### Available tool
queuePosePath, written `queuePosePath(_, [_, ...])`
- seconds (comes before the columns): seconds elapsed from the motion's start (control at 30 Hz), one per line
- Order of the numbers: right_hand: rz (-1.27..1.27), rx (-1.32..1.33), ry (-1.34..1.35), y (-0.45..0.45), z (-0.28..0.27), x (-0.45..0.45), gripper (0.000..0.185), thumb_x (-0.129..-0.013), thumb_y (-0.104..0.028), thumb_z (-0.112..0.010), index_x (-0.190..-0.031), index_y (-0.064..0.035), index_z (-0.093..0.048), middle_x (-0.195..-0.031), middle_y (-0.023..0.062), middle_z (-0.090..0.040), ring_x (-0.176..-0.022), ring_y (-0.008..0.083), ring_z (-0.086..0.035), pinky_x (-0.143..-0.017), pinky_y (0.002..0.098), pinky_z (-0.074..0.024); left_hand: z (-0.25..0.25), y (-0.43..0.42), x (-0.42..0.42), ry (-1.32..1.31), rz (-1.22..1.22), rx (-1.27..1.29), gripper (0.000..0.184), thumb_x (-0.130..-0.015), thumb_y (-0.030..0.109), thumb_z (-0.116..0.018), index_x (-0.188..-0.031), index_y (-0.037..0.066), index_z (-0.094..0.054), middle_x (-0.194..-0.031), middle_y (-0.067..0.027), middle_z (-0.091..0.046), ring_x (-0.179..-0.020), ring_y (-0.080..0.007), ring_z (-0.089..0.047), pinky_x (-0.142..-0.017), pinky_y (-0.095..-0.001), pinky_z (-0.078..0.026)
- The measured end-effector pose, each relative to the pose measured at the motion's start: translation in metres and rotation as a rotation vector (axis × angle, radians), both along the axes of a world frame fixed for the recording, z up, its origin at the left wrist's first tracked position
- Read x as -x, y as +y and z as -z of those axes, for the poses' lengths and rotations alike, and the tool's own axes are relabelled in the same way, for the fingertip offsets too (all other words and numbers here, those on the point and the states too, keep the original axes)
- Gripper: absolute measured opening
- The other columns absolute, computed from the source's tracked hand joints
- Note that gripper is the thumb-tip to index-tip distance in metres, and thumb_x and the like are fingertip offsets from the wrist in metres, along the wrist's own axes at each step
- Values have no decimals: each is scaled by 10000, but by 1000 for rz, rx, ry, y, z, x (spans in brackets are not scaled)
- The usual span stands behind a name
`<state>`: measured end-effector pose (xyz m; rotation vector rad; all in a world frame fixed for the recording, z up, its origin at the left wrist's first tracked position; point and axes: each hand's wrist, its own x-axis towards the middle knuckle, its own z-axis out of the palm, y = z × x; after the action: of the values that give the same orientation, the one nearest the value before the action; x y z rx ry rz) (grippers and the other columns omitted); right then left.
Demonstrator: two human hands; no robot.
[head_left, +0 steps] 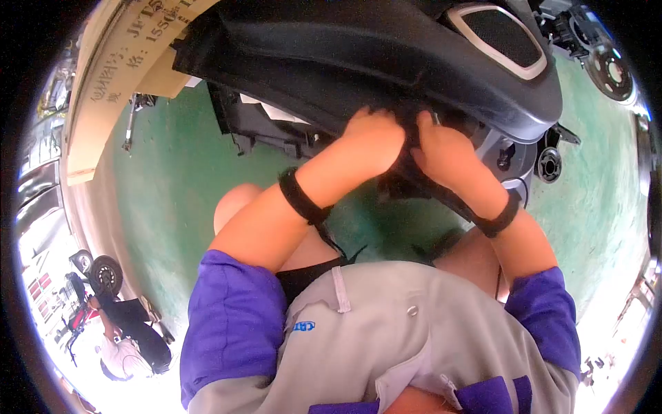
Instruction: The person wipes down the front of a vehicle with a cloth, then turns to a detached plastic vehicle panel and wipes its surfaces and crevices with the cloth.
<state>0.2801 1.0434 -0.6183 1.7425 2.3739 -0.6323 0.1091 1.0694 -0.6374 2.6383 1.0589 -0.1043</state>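
A large black moulded plastic panel [310, 52] stretches across the top of the head view, with a mesh grille [500, 38] in a pale frame at its right end. My left hand [376, 143] is closed at the panel's lower edge, its fingertips partly hidden against the dark plastic. Close beside it, my right hand [447, 153] is bent at the same edge, index finger and thumb drawn together. Something small and shiny shows by that fingertip, too small to name. Black bands circle both wrists.
Cardboard [114, 83] with printed writing stands at the left. Under the panel are dark ribbed parts [269, 134] above the green floor [162, 200]. Wheel-like round parts [609, 72] lie at the upper right. Another person [123, 352] is at lower left, near a small wheel [106, 274].
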Motion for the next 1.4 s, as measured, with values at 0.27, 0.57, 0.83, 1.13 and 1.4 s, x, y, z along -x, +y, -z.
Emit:
queuePosePath(0.27, [-57, -184, 393, 8, 31, 9, 625, -743, -75, -665, -1323, -158, -449, -992, 211, -572, -952, 404, -607, -799, 469, -518, -5, 61, 47, 202, -377, -43, 244, -791, 140, -494, -827, 20, -703, -882, -226, -669, -851, -398, -654, -740, -485, -527])
queuePosePath(0.57, [-185, 166, 369, 12, 5, -28, 461, -676, -134, -664, -1137, -131, -640, -974, 204, -652, -928, 378, -626, -814, 454, -506, -6, 65, 46, 8, 56, 224, 268, -705, -27, -567, -931, 64, -679, -949, -164, -653, -965, -363, -595, -858, -433, -479])
queuePosePath(0.83, [-245, 286, 323, 1, -1, -71, 334, -636, -131, -694, -964, -75, -677, -907, 197, -664, -885, 391, -629, -777, 453, -506, -13, -28, -15, -306, 57, 216, 160, -796, 56, -534, -887, 58, -666, -900, -160, -608, -899, -371, -536, -815, -443, -459])
queuePosePath(1.13, [-144, 45, 518, -1, 16, -6, 314, -726, -135, -674, -1009, -8, -626, -947, 217, -616, -937, 407, -592, -829, 454, -489, -9, 2, 28, -173, -76, 70, 153, -766, 117, -525, -762, 57, -666, -826, -203, -613, -822, -396, -582, -741, -471, -482])
queuePosePath(1.4, [-109, -142, 666, -9, 22, 38, 550, -743, -43, -668, -1271, -109, -530, -1082, 179, -517, -1026, 377, -537, -893, 425, -470, 0, 84, 98, 199, -544, -72, 258, -703, 13, -554, -916, 46, -696, -920, -231, -658, -922, -397, -627, -839, -463, -498])
